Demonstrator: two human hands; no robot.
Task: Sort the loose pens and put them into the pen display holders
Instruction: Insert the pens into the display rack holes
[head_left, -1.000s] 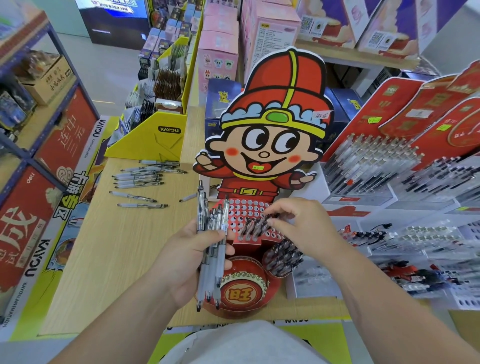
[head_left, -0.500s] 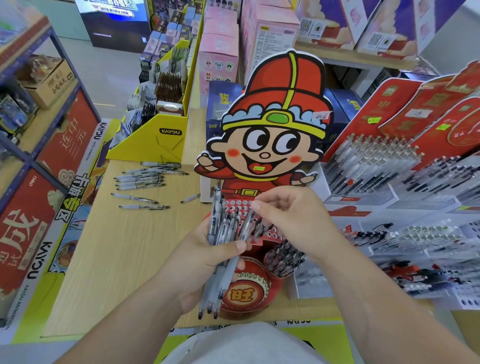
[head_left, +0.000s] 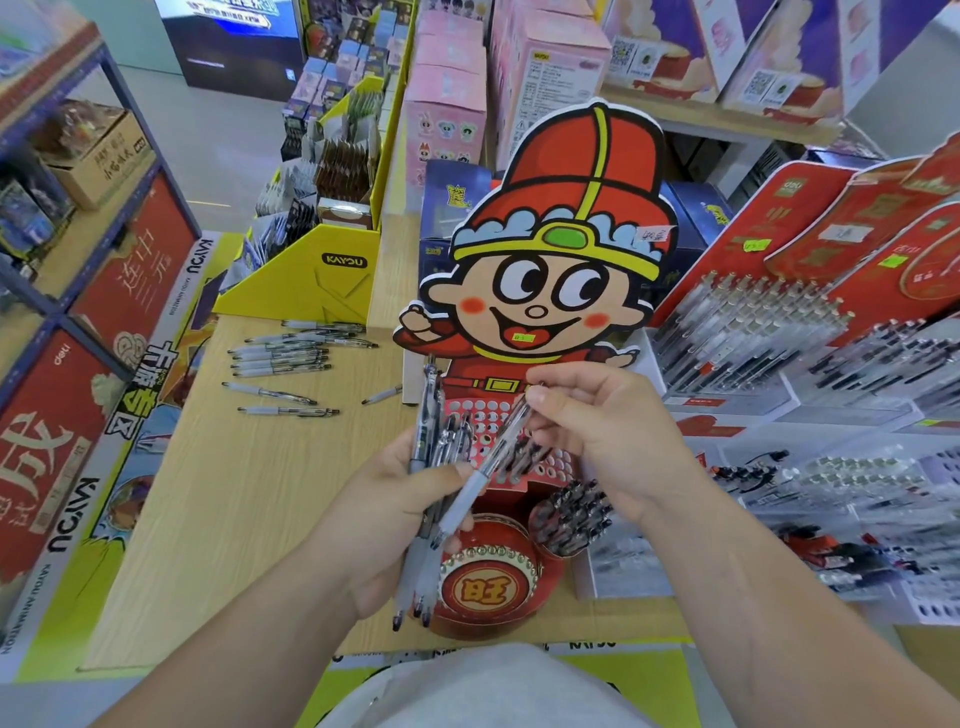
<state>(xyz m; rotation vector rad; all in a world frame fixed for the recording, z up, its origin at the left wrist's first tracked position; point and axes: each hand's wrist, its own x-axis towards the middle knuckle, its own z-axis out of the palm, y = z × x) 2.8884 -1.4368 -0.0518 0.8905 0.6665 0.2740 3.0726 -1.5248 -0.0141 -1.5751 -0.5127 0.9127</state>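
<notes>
The pale wooden worktop (head_left: 234, 493) carries a red cardboard pen display holder (head_left: 488, 415) with a cartoon-boy backboard, set at its near edge, probably to keep its perforated panel within easy reach. Farther left, loose white-grip clear pens (head_left: 280, 358) lie roughly parallel, apparently sorted and waiting. The left hand (head_left: 384, 519) grips a bundle of similar pens (head_left: 441, 436) upright just before the holder, serving as a ready supply. The right hand (head_left: 618, 436) pinches one slanted clear pen (head_left: 498, 449) near its top, seemingly drawing it from the bundle to slot in.

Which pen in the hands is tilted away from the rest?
The pen pinched by the right hand; it slants across the upright bundle in the left hand.
</notes>
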